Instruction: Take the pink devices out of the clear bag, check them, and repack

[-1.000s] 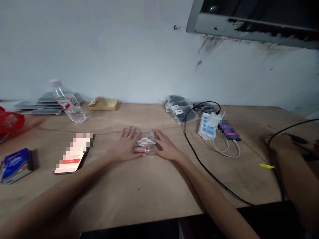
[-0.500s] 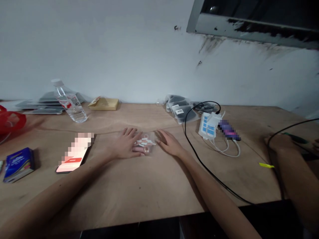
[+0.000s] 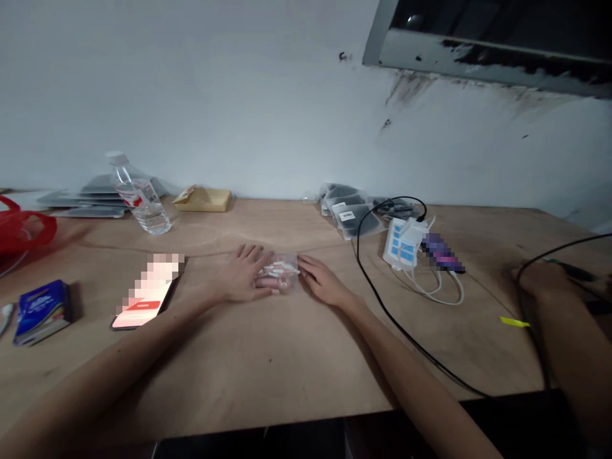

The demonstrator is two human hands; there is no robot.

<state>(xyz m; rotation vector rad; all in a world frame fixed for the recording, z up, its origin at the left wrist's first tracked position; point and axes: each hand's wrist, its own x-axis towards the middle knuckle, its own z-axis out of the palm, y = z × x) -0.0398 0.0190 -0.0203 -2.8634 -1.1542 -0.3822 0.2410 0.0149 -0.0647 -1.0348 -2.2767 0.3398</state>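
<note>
A small clear plastic bag (image 3: 283,275) with several little white pieces in it lies flat on the wooden table (image 3: 268,357). My left hand (image 3: 243,275) rests palm down on the bag's left side, fingers stretched out over it. My right hand (image 3: 323,280) lies flat at the bag's right edge, fingers extended and touching it. Neither hand grips anything.
A phone (image 3: 143,297) lies left of my hands, a blue packet (image 3: 42,311) further left, a water bottle (image 3: 138,196) and tan box (image 3: 203,200) at the back. A white charger block (image 3: 402,242) with cables sits right. Another person's arm (image 3: 564,331) rests at far right.
My hands have drawn slightly closer together on the bag, and the view has shifted a little to the left. The bag stays flat on the table.
</note>
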